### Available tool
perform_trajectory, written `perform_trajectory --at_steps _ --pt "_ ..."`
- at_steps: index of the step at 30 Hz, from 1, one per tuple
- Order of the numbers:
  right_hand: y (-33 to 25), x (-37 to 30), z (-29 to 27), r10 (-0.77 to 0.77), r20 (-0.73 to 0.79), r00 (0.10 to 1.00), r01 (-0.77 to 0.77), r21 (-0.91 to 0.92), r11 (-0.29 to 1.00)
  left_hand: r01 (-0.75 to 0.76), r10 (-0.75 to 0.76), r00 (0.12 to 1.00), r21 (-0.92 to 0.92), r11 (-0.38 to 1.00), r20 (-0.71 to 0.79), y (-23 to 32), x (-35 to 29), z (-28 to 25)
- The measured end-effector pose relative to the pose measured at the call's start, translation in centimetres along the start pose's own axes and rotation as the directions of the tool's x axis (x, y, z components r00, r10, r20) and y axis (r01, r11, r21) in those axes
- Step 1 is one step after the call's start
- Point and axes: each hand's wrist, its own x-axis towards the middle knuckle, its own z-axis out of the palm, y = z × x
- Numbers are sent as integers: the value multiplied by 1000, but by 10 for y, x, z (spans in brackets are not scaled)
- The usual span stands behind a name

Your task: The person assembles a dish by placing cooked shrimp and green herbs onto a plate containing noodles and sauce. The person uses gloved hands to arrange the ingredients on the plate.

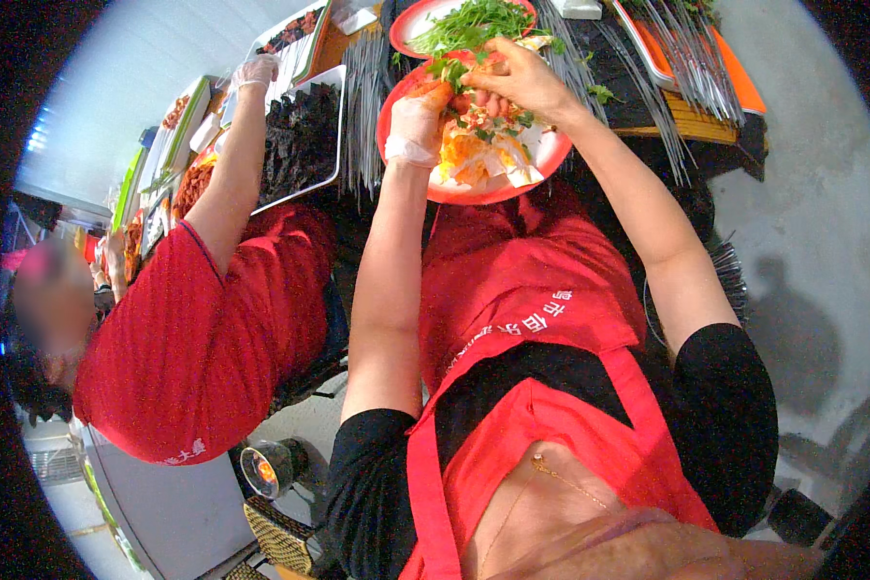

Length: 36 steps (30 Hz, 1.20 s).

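Observation:
My left hand wears a thin clear glove stained orange at the fingers. It is closed around a leafy green herb sprig. Bare, my right hand reaches in from the other side, and its fingertips pinch at the same leaves. Both hands are over a white plate with a red rim. On that plate lie pinkish pieces mixed with green bits, and crumpled orange-stained white scraps. Behind it, a second red-rimmed plate holds a heap of cut green herbs.
Thin metal skewers lie left of the plate; more skewers fan over an orange-and-white tray at right. A white tray of dark pieces stands at left. A co-worker in red sits close on my left, a gloved hand over the trays.

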Motion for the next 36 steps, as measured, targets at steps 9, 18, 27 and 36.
perform_trajectory --at_steps 9,18,27,36 --pt "-1 -2 -40 -597 -324 734 391 -517 761 95 -19 973 -322 942 232 -8 11 -28" --pt "-12 2 -21 -744 132 655 561 -745 362 188 -120 964 -287 939 236 9 1 -5" --pt "19 11 -3 -64 -5 998 65 108 992 -108 169 972 323 940 -166 33 -18 23" --pt "7 23 19 -234 -108 966 237 10 972 -349 616 776 906 241 135 34 -6 11"
